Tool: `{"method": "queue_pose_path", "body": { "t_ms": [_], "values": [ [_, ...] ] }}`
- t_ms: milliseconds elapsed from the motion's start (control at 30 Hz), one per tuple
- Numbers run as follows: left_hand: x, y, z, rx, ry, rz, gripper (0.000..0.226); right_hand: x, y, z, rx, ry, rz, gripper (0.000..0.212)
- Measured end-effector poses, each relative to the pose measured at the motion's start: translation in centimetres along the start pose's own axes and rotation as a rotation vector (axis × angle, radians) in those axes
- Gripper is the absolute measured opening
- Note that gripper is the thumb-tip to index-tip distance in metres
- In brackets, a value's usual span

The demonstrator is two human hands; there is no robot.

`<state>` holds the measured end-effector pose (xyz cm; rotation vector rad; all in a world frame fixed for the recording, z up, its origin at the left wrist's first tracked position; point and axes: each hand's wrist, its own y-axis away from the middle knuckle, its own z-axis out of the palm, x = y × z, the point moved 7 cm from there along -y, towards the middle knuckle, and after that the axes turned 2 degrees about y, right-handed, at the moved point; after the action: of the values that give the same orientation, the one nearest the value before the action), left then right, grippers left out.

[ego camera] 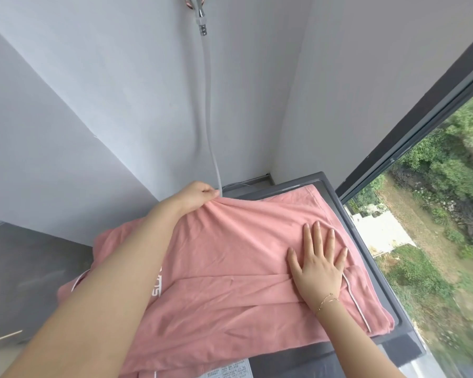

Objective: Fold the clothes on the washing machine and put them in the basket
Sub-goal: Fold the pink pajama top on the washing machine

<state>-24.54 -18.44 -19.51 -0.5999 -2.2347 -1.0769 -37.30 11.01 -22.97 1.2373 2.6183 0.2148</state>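
**Pink garment mid-fold on the washer lid; basket not in sight**

Left hand point(200, 196): fingers and thumb pinch a bunched edge of the pink garment point(230, 255) at its far side, lifted slightly off the surface. Cloth drapes down from the pinch toward the forearm.

Right hand point(318, 260): flat, fingers spread, palm pressing the garment down. A thin gold bracelet point(327, 300) sits at the wrist. A white drawstring point(354, 298) runs out from under the palm and trails toward the near edge.

Garment: lies across the grey washing machine point(336, 208) lid, covering most of it. A folded-over panel shows just nearside of the right hand, crossing beneath the palm. White lettering is partly visible beside the left forearm, unreadable.

Beyond the left hand: a white hose point(208, 110) hangs from a wall tap point(200, 9). Outward of the right hand: a window point(421, 200), greenery outside.

Progress, as judged: one fold appears made; the left hand seems set to bring the far edge over for another. Folding unfinished. No basket visible, so nothing can be said of items already placed. Other clothes: none distinguishable.
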Motion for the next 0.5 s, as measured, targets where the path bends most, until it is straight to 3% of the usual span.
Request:
{"method": "queue_pose_path", "body": {
  "t_ms": [33,100,167,233,333,500],
  "values": [
    [0.0,0.1,0.4,-0.053,-0.032,-0.009,0.004,0.0,-0.1,-0.4,0.012,-0.053,0.007,0.075],
    [-0.5,0.3,1.4,-0.157,-0.129,-0.046,0.026,0.0,-1.2,-2.6,0.096,-0.237,0.032,0.06],
    [-1.3,0.0,1.3,-0.147,-0.249,-0.07,0.033,-0.2,-3.2,-5.1,0.22,-0.349,0.004,0.037],
    [-1.3,-0.1,1.2,-0.097,-0.374,-0.053,0.028,-1.0,-6.3,-6.9,0.262,-0.308,-0.096,0.043],
    [-0.6,0.1,1.8,-0.093,-0.431,-0.013,0.018,-3.0,-11.0,-6.9,0.07,-0.156,-0.222,0.058],
    [-1.3,0.5,1.6,-0.203,-0.462,-0.02,0.025,-3.1,-14.6,-6.6,-0.056,-0.008,-0.229,0.027]
  ]
}}
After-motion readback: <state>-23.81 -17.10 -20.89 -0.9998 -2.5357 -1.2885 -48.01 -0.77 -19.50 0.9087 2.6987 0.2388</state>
